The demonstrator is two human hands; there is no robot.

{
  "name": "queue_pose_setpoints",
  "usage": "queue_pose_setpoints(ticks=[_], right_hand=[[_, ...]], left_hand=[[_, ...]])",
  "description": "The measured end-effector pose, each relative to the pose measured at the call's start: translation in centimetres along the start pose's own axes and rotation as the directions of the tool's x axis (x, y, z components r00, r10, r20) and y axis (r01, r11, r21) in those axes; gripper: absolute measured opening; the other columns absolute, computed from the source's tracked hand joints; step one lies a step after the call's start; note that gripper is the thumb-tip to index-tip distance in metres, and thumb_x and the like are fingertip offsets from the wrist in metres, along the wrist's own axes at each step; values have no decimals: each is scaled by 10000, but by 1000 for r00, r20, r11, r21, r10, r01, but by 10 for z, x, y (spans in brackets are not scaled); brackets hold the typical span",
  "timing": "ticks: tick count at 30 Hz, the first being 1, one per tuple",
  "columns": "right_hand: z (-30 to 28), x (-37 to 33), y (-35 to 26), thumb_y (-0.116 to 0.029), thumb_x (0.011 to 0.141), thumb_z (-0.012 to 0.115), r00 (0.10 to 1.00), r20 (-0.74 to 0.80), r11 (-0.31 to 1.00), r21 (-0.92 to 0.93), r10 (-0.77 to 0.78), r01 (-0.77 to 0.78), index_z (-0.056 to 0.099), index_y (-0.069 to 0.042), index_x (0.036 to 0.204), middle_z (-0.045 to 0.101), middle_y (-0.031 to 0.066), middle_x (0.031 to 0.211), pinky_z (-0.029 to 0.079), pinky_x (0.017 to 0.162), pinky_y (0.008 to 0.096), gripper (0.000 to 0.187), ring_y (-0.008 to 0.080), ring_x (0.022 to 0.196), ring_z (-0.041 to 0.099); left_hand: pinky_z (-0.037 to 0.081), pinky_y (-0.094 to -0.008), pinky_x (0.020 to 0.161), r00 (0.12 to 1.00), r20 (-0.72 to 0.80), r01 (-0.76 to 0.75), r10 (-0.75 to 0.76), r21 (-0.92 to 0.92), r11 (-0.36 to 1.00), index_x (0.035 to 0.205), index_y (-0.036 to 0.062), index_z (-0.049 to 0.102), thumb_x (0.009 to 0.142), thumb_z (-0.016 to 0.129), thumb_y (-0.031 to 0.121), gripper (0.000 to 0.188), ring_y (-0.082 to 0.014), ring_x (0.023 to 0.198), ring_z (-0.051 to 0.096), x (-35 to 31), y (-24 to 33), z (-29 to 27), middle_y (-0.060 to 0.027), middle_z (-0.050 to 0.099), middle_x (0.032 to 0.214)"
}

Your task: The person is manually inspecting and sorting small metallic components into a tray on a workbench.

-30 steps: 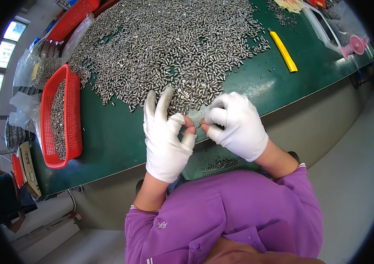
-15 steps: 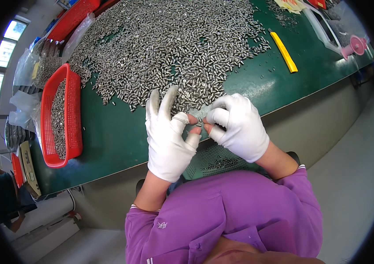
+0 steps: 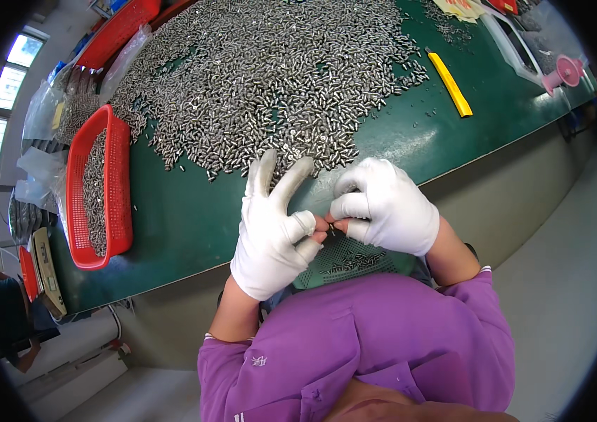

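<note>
Both hands wear thin white knit gloves, the fabric smooth and slightly wrinkled at the knuckles. The left hand (image 3: 274,235) and the right hand (image 3: 386,207) meet at the centre of the frame, bare pink fingertips (image 3: 321,225) poking out of cut-off glove ends. Each grip is closed: thumb and forefinger of both hands are pinched together on one small metal pin (image 3: 331,228), dark and short, which sits exactly where the two pinches touch. The left hand's other fingers stand spread and upright; the right hand's are curled under.

Just below the hands, against the person's purple shirt, lies a green perforated tray (image 3: 351,260), its face dotted with fine holes and carrying a few scattered pins.

The surface (image 3: 186,225) is covered in matte dark green, curving across the frame. Across its upper middle spreads a broad heap of shiny pins (image 3: 277,77), silvery, stubby and cylindrical. At the left stands a red plastic basket (image 3: 98,190) with mesh walls, part filled with the same pins. A flat yellow bar (image 3: 451,83) lies at the upper right
</note>
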State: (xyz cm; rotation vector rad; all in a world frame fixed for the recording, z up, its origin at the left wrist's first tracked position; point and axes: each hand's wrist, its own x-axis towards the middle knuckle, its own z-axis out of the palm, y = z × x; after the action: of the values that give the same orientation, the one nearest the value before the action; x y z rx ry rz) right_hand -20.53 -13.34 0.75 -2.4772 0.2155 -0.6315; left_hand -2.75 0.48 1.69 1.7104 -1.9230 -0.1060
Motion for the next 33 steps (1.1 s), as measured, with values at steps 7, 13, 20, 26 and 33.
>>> queue_pose_setpoints(ticks=[7,13,20,26,33], right_hand=[[15,11,-2,-205,839,722,973,-192,969,-186,124,-160,720,-157,984,646,47,870,523,723,426,152,294,801,636],[18,13,-4,-243,825,737,968,-203,952,-236,147,-194,706,-157,919,633,45,848,526,719,424,131,281,801,638],[14,13,-8,-231,805,742,970,-185,962,-193,156,-192,686,-142,837,632,57,841,531,725,424,110,292,806,634],[16,9,-7,-187,803,719,961,-220,963,-176,165,-206,682,-129,841,633,64,849,534,736,432,79,300,818,631],[16,6,-7,-184,802,724,959,-229,964,-168,166,-207,688,-118,869,640,73,872,532,745,430,101,305,824,630]], left_hand=[[371,-564,1134,960,-199,220,-197,100,970,1119,118,682,828,741,160,300,-535,1418,369,2,2,19,-195,456,1537],[365,-573,1136,965,-157,233,-210,145,962,1088,124,680,799,749,106,298,-528,1427,353,8,4,17,-193,451,1541],[369,-625,1101,952,-246,208,-182,81,975,1028,113,701,745,762,90,290,-548,1347,398,8,0,22,-212,504,1461],[371,-629,1096,969,-186,182,-163,93,979,997,109,687,751,760,89,257,-543,1341,407,15,1,22,-208,504,1461],[377,-621,1095,955,-237,205,-181,83,975,951,97,672,750,763,86,221,-537,1337,415,24,1,26,-218,511,1452]])
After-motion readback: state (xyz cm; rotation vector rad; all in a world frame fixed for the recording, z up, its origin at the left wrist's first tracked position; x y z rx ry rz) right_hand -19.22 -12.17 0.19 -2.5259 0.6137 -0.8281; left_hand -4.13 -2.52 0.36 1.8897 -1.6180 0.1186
